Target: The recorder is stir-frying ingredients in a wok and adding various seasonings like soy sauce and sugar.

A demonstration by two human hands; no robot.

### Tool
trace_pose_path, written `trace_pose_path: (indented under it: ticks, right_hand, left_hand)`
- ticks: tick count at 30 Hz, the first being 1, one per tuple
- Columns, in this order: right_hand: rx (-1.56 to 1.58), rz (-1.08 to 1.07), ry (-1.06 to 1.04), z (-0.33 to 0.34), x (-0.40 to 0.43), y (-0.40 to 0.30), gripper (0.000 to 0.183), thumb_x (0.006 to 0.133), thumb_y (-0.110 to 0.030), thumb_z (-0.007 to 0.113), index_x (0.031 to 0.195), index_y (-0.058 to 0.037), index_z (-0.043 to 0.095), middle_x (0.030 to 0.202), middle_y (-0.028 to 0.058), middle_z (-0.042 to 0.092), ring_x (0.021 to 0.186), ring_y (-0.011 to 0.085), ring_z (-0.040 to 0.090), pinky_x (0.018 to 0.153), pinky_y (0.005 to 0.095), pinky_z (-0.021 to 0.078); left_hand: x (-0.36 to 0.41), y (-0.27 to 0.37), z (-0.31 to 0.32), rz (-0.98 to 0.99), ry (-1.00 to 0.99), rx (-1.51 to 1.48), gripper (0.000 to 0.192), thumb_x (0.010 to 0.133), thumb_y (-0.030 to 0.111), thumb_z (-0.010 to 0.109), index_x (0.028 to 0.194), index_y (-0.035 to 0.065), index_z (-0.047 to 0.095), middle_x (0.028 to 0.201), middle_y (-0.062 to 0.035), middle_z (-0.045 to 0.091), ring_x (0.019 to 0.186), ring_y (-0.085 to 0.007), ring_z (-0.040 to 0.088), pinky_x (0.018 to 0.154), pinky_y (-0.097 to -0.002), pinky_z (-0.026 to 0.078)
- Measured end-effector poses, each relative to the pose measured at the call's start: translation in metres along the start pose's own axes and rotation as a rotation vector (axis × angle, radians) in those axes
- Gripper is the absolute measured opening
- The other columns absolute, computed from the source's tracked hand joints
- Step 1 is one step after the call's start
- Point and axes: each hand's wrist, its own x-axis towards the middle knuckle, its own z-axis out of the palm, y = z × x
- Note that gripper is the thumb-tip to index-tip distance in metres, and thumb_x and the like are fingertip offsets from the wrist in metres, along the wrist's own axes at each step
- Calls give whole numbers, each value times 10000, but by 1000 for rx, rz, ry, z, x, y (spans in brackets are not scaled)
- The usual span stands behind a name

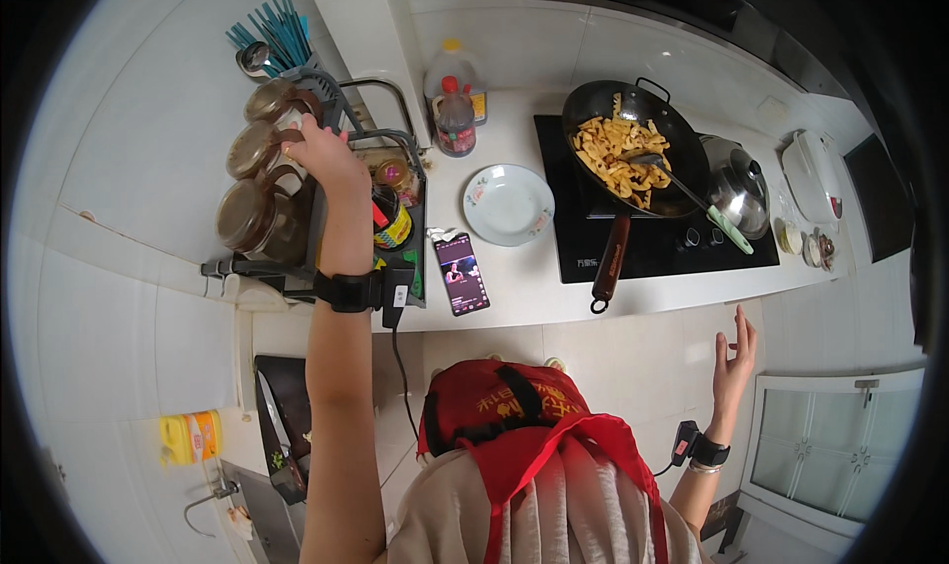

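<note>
My left hand (320,149) reaches into a dark two-tier rack (315,271), its fingers at the far glass jar (270,100) and the middle glass jar (250,150). Whether they grip a jar or only touch one is hidden. A larger glass jar (245,215) stands nearer me in the same row. Over the floor at the right, my right hand (734,367) is raised with fingers apart and holds nothing. On the black cooktop (667,256), a wok (686,163) contains yellow sliced food (612,152). A spatula with a pale green handle (730,230) rests in it.
Left of the cooktop are a floral-rimmed white plate (508,204) and a lit phone (461,275). Red-capped (454,123) and yellow-capped bottles (452,63) stand behind. The wok handle (614,260) juts over the counter edge. A knife (274,412) lies on a dark board at lower left.
</note>
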Motion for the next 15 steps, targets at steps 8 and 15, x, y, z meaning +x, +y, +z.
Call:
trace_pose_path:
  ticks: [8, 15]
  right_hand:
    - [33, 15, -3, -3, 0, -19, 439, 806, -71, 549, 1230, -137, 458, 1112, 96, 489, 925, 198, 494, 728, 269, 410]
    - [149, -18, -138, -4, 29, -56, 386, 787, -55, 554, 1169, -90, 516, 1087, 103, 501, 946, 204, 496, 749, 274, 415]
  left_hand:
    - [-49, 34, -2, 37, -296, 67, 236, 854, 275, 455, 929, 56, 414, 762, -4, 419, 649, -88, 397, 595, -237, 335]
    - [-72, 11, -35, -459, -764, 206, 191, 889, 261, 388, 817, 86, 415, 591, -12, 371, 595, -140, 382, 606, -283, 329]
